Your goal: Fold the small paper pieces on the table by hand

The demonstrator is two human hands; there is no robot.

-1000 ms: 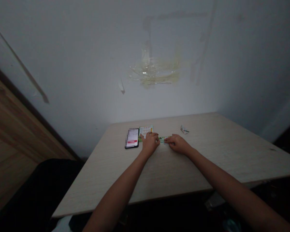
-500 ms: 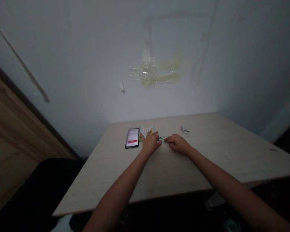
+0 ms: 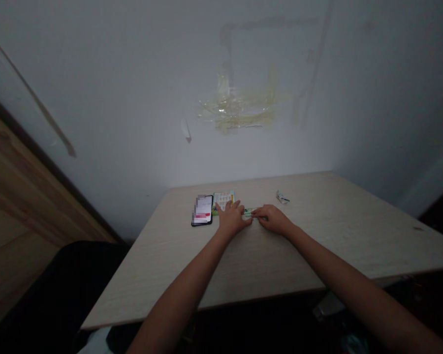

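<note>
My hands sit close together near the far edge of the pale wood-grain table point(image 3: 317, 246), and between them lies a small green-and-white packet point(image 3: 248, 213). The narrowed fingertips point(image 3: 256, 212) of my right hand point(image 3: 273, 220) pinch its right end. My left hand point(image 3: 232, 220) is just beside its left end, with the fingers spread, and I can't tell whether they grip it. Those fingers reach onto a printed green-edged card point(image 3: 223, 200). Just left of the card lies a black smartphone point(image 3: 202, 210) with a pixelated screen, and a crumpled wrapper point(image 3: 282, 198) lies further right, near the far edge.
</note>
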